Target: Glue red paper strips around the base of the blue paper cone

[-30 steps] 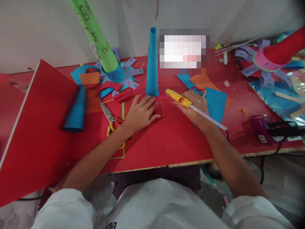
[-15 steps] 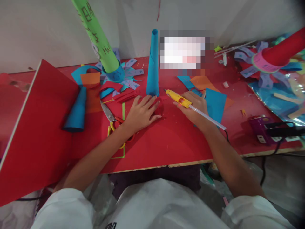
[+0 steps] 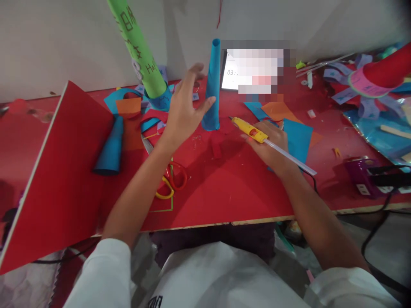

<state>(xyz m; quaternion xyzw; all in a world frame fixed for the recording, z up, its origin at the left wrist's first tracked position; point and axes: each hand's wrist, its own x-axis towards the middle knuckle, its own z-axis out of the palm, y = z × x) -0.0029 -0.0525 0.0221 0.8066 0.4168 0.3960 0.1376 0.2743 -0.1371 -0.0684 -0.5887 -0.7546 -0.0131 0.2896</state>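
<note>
On the red counter (image 3: 205, 201), a tall blue cone (image 3: 212, 85) is being supported on its wide end, its long axis running close to upright and its narrow end pointing up. The cone is being flanked by both hands, and the left hand (image 3: 184, 100) is lying nearer. That hand is being held open at the cone's left side, fingers raised and thumb crossing in front of the lower part; whether the cone is being touched cannot be told. From the right side, a yellow glue gun (image 3: 248, 129) is being gripped in the closed right hand (image 3: 274, 141). Its nozzle is being pointed leftward, toward the lower part of the cone, and appears apart from it, while a pale glue stick (image 3: 290, 158) is being left protruding behind, toward the near right. Nearer the counter's edge, the scissors (image 3: 183, 184) are being partly covered by the left forearm. Farther left, a second blue cone (image 3: 111, 149) is being shadowed beside an upright red board (image 3: 70, 171).
</note>
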